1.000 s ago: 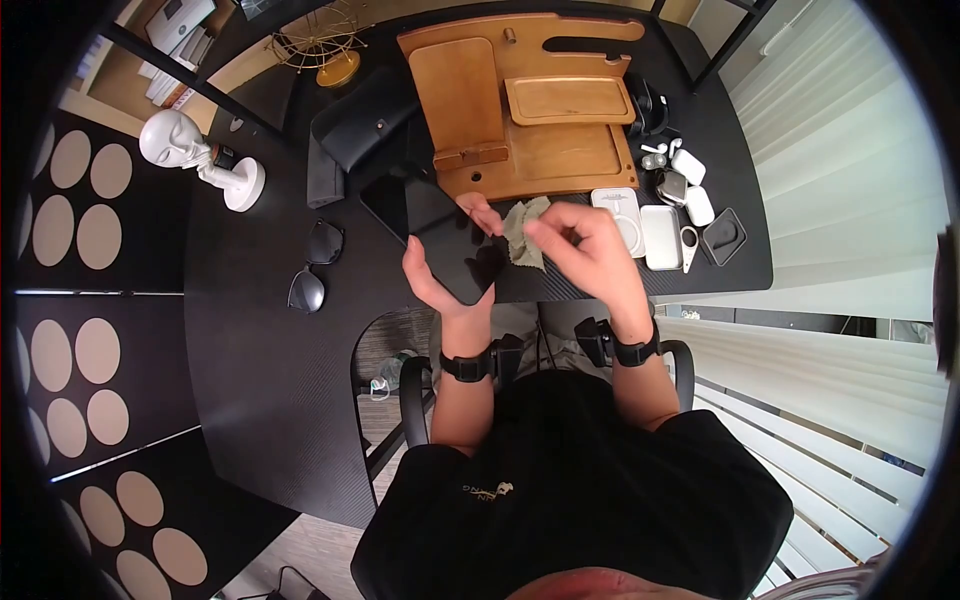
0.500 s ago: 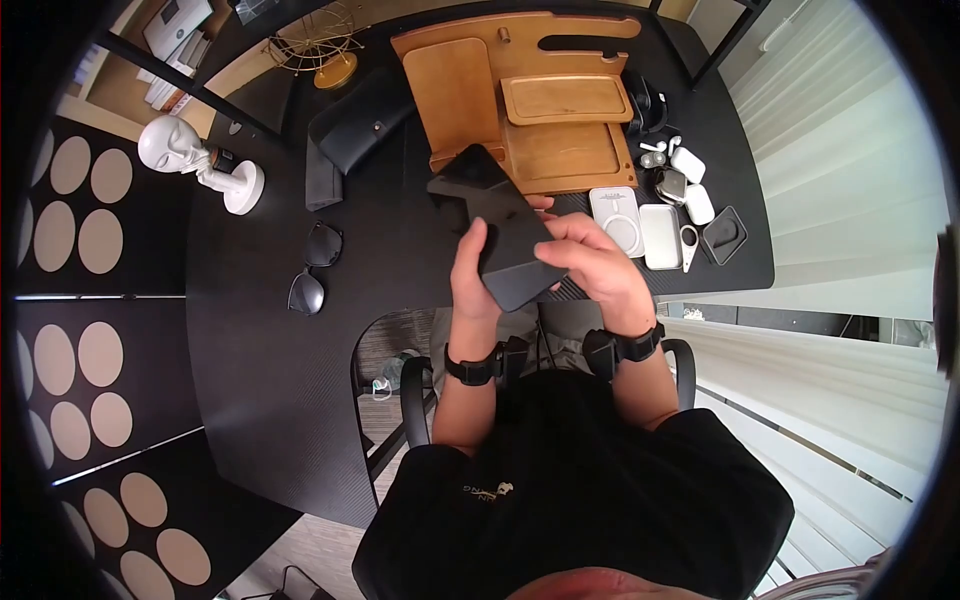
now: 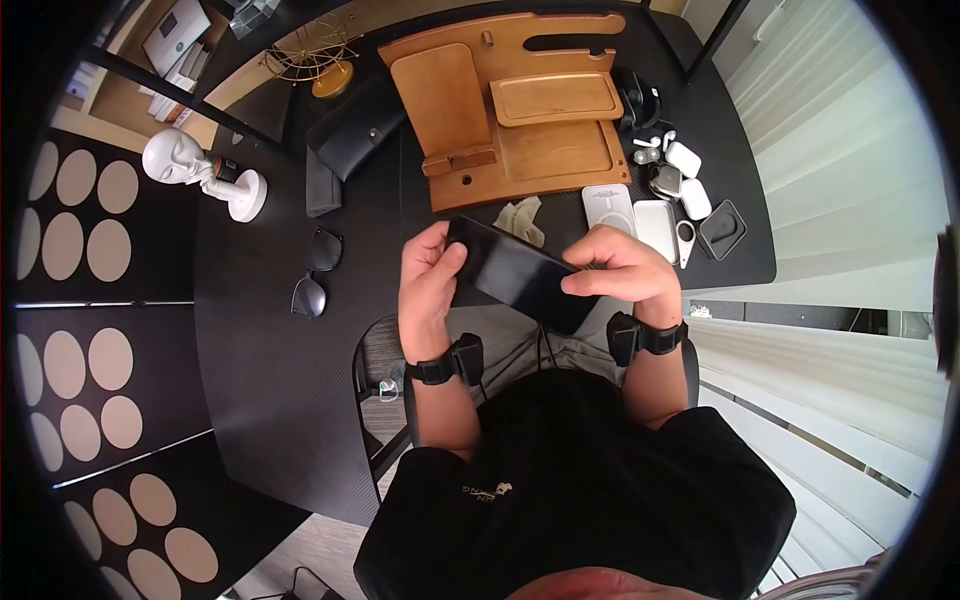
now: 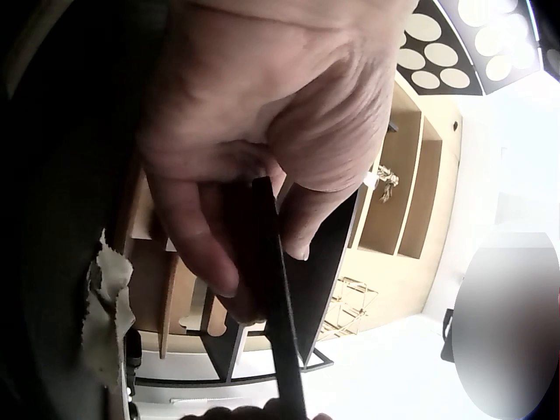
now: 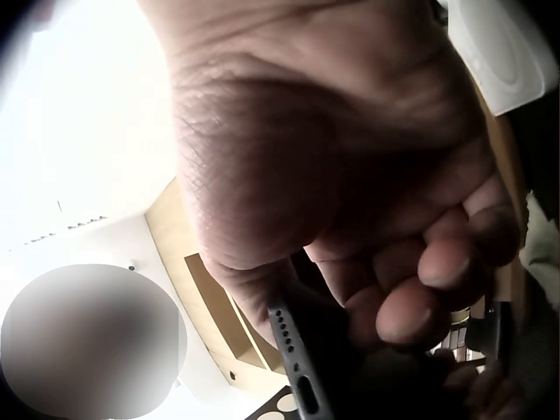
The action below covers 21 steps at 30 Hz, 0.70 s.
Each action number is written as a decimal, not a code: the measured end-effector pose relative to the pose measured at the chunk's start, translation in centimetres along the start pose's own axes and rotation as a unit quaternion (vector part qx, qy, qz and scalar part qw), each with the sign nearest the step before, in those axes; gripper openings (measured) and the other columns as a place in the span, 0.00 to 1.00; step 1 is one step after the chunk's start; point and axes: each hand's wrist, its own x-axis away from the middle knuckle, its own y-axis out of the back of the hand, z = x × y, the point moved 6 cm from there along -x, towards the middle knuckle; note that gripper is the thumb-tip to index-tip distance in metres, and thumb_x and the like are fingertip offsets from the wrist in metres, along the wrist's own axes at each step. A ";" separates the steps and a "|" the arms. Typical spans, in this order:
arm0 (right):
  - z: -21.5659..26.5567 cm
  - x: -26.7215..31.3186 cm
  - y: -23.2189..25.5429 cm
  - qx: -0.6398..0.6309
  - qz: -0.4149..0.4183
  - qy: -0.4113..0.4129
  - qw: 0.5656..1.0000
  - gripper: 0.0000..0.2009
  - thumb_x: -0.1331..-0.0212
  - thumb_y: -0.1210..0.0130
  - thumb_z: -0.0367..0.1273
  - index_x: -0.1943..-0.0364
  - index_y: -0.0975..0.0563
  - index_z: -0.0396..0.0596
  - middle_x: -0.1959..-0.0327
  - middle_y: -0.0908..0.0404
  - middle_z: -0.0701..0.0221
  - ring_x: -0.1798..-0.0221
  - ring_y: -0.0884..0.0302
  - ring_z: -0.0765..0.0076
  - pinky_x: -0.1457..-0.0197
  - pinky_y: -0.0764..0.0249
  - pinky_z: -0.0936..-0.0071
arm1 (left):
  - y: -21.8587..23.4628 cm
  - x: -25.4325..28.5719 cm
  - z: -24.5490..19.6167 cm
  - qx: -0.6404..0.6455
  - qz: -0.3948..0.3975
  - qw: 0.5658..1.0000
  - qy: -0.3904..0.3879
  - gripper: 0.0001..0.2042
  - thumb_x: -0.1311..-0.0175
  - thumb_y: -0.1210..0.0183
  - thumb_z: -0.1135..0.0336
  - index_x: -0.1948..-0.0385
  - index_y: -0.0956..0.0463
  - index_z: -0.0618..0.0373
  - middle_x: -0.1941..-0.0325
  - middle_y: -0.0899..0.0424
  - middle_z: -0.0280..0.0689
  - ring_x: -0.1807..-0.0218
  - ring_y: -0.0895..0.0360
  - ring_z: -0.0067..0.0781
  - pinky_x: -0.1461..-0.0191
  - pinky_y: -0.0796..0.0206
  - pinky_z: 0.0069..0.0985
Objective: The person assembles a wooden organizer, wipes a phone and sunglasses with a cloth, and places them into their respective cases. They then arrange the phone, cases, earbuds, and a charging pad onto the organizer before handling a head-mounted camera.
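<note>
A black smartphone (image 3: pixel 515 278) lies slanted between both hands in the head view, dark screen facing up. My left hand (image 3: pixel 425 290) grips its left end, thumb on the front and fingers behind. At the other end my right hand (image 3: pixel 637 272) pinches the phone between thumb and fingers. The left wrist view shows the phone (image 4: pixel 278 302) edge-on; in the right wrist view its port and speaker holes are visible beside the thumb. Just beyond the phone, a crumpled grey-green cloth (image 3: pixel 522 218) lies on the desk.
A wooden desk stand (image 3: pixel 560 165) is behind the cloth. To the right sit a white box with a ring design (image 3: pixel 608 205), a white tray (image 3: pixel 656 230), earbud cases and a black case (image 3: pixel 722 230). Folded sunglasses (image 3: pixel 310 297) and a white head figurine (image 3: pixel 245 197) are at left.
The right hand held the cloth a second ago; now the cloth lies on the desk. The phone has turned more sideways and moved right, and the right hand has taken hold of its end.
</note>
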 end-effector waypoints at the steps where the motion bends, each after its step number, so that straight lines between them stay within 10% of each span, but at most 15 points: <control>1: 0.2 0.0 0.2 0.033 -0.010 0.003 0.999 0.16 0.35 0.39 0.33 0.78 0.28 0.40 0.84 0.37 0.80 0.76 0.44 0.86 0.74 0.46 0.76 | 0.3 -0.1 -0.6 -0.024 -0.008 0.999 -0.031 0.13 0.33 0.40 0.76 0.49 0.22 0.69 0.53 0.14 0.35 0.53 0.19 0.21 0.45 0.30 0.19; 7: -0.1 0.8 2.2 0.003 -0.289 -0.016 0.957 0.04 0.35 0.39 0.27 0.66 0.20 0.41 0.72 0.22 0.79 0.68 0.28 0.84 0.63 0.32 0.81 | 0.4 -2.2 -9.3 -0.283 -0.080 0.937 -0.187 0.13 0.33 0.38 0.76 0.49 0.21 0.70 0.56 0.16 0.32 0.56 0.23 0.17 0.48 0.32 0.17; 21: 0.7 1.5 2.5 0.015 -0.305 0.001 0.952 0.05 0.34 0.40 0.28 0.65 0.20 0.40 0.72 0.21 0.78 0.68 0.26 0.84 0.63 0.31 0.81 | -4.0 -14.2 -16.3 -0.534 0.002 0.808 -0.249 0.14 0.31 0.38 0.66 0.50 0.18 0.67 0.58 0.12 0.36 0.56 0.21 0.21 0.48 0.31 0.19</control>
